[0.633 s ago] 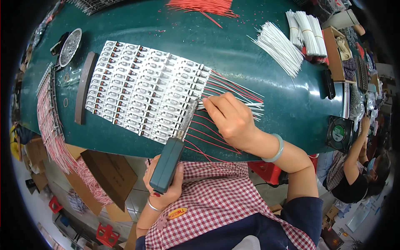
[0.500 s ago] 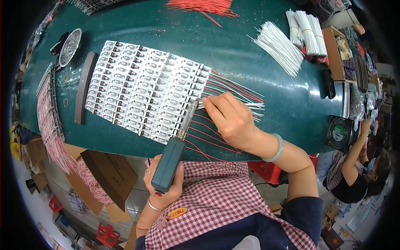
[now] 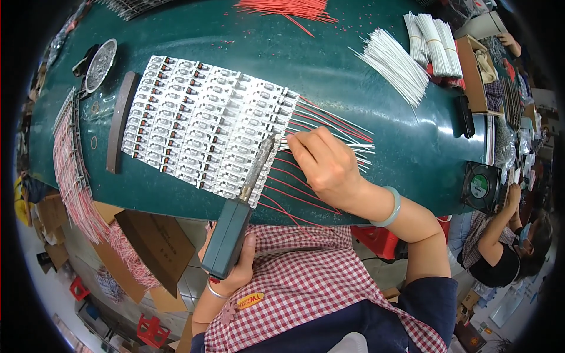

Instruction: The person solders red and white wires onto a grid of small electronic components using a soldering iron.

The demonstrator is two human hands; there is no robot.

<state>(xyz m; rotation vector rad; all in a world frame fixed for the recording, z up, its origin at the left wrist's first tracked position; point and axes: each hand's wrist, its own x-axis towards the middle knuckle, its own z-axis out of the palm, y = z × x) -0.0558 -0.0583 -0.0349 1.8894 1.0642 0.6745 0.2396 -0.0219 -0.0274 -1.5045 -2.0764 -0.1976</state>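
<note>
A dark green desk [image 3: 365, 35] is seen. White boards [image 3: 206, 123] are dotted with red and black. Red wires [image 3: 294, 194] and white wires [image 3: 391, 65] are laid out. A red-and-white checked apron [image 3: 306, 282] and a pale green bangle [image 3: 389, 209] are worn.

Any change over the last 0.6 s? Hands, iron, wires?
No visible change. The left hand keeps its grip on the soldering iron, tip at the edge of the circuit board panel. The right hand stays pressed on the red and white wires beside the tip. White wire bundles and fan unmoved.
</note>
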